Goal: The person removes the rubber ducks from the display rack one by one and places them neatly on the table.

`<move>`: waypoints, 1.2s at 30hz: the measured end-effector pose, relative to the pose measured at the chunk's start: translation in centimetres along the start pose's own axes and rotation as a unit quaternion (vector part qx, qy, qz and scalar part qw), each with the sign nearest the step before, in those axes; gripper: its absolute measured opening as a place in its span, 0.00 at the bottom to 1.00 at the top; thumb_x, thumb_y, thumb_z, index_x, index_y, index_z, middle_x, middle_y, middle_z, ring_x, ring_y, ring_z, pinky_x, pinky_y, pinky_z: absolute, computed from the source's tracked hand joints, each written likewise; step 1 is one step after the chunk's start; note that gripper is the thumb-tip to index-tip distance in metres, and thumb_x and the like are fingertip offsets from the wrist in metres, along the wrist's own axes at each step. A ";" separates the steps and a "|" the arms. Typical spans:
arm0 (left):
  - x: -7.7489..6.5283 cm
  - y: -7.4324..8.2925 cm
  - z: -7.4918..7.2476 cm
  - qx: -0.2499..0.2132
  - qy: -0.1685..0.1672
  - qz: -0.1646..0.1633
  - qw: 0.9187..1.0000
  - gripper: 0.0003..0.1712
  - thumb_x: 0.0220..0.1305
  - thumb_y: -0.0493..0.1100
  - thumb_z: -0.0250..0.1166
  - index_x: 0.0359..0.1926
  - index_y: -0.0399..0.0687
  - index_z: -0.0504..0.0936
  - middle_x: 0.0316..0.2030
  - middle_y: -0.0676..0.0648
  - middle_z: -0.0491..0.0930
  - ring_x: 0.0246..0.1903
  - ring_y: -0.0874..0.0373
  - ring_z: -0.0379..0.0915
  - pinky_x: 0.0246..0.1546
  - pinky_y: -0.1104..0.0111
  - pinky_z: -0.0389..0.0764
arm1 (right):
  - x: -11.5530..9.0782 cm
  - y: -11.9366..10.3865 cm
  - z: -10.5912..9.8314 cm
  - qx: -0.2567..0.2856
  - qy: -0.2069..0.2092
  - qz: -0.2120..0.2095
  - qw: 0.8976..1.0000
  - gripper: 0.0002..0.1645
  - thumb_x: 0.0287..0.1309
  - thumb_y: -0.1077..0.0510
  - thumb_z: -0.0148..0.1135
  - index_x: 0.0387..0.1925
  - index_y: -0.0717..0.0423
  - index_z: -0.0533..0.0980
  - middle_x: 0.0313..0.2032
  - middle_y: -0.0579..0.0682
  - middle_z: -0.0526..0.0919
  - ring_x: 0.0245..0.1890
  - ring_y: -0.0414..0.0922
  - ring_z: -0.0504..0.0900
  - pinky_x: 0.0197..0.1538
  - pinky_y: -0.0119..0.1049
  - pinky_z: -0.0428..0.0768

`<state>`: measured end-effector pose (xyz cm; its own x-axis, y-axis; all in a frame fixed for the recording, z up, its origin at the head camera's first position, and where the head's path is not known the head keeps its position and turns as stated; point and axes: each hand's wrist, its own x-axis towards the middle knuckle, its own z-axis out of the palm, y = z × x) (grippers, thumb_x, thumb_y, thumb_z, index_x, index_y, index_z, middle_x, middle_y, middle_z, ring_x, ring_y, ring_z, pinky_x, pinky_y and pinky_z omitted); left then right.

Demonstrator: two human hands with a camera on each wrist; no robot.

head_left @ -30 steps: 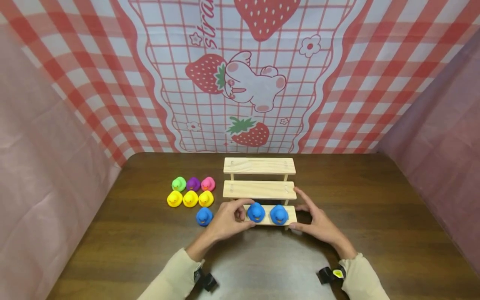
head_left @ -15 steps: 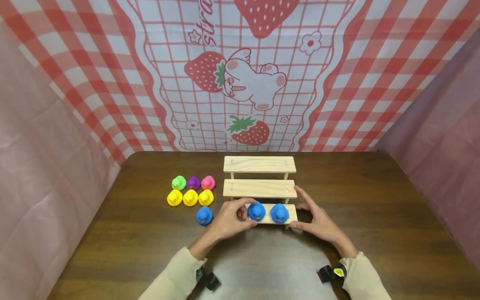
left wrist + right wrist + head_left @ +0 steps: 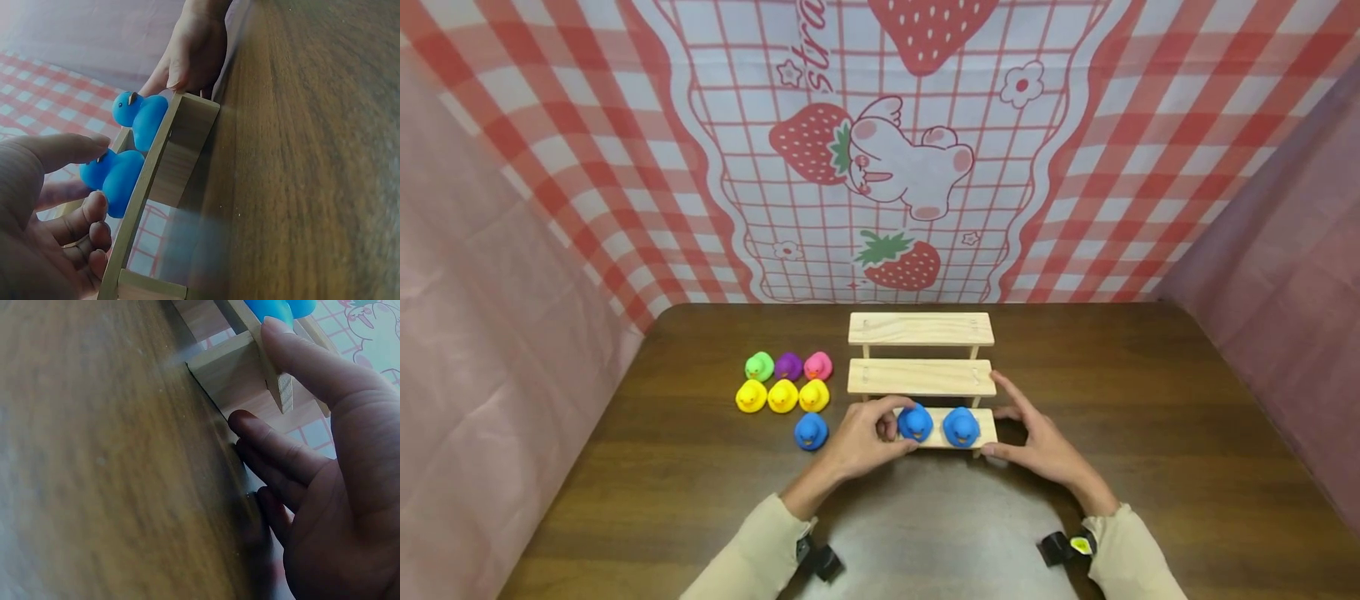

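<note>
In the head view, a three-tier wooden stand bears two blue rubber ducks on its lowest, front tier. My left hand pinches the left blue duck between thumb and index finger, its other fingers curled beneath. Beside it sits the right blue duck, untouched. At the stand's right end, my right hand has its thumb on the front tier's corner and its index finger reaching up to the middle tier. The right wrist view shows that thumb against the board's edge, the other fingers extended low by the side support.
Left of the stand, a third blue duck lies on the brown table. Behind it are three yellow ducks, then a green duck, a purple duck and a pink duck. A checkered strawberry cloth hangs behind.
</note>
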<state>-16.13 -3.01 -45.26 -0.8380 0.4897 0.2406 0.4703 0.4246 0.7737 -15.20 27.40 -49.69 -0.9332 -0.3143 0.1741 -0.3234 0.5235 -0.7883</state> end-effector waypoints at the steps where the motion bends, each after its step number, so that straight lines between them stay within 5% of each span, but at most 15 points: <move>1: 0.0 0.0 0.0 0.002 0.001 0.002 1.000 0.22 0.52 0.39 0.77 0.50 0.43 0.83 0.20 0.48 0.78 0.21 0.71 0.66 0.27 0.79 0.70 | 0.0 0.0 0.0 -0.001 -0.001 0.002 1.000 0.63 0.50 0.54 0.77 0.79 0.37 0.48 0.49 0.55 0.87 0.55 0.41 0.81 0.63 0.69 0.65; 7: 0.1 0.0 0.2 0.011 0.010 0.010 1.000 0.20 0.54 0.40 0.76 0.49 0.42 0.84 0.20 0.49 0.78 0.21 0.72 0.65 0.27 0.78 0.70 | 0.0 -0.2 0.0 -0.002 -0.001 0.010 1.000 0.62 0.51 0.54 0.77 0.79 0.36 0.48 0.50 0.55 0.87 0.56 0.46 0.80 0.63 0.70 0.64; 29: 0.1 0.0 0.4 0.053 0.008 0.001 0.999 0.20 0.55 0.43 0.75 0.49 0.46 0.85 0.19 0.52 0.78 0.20 0.73 0.65 0.38 0.73 0.66 | -0.1 0.1 0.0 -0.001 -0.002 0.012 1.000 0.62 0.51 0.55 0.77 0.79 0.36 0.48 0.49 0.55 0.87 0.54 0.36 0.79 0.63 0.69 0.64; 36: 0.2 -0.2 0.4 0.032 0.018 0.017 0.999 0.19 0.55 0.40 0.76 0.48 0.43 0.85 0.19 0.50 0.77 0.19 0.73 0.64 0.26 0.79 0.69 | 0.0 0.1 0.0 -0.004 0.000 0.004 1.000 0.63 0.51 0.55 0.77 0.79 0.37 0.48 0.49 0.54 0.87 0.55 0.38 0.79 0.63 0.69 0.64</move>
<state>-16.26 -2.71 -45.57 -0.8300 0.4779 0.2875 0.5143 0.4566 0.7259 -15.21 27.45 -49.78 -0.9356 -0.3109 0.1676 -0.3175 0.5325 -0.7846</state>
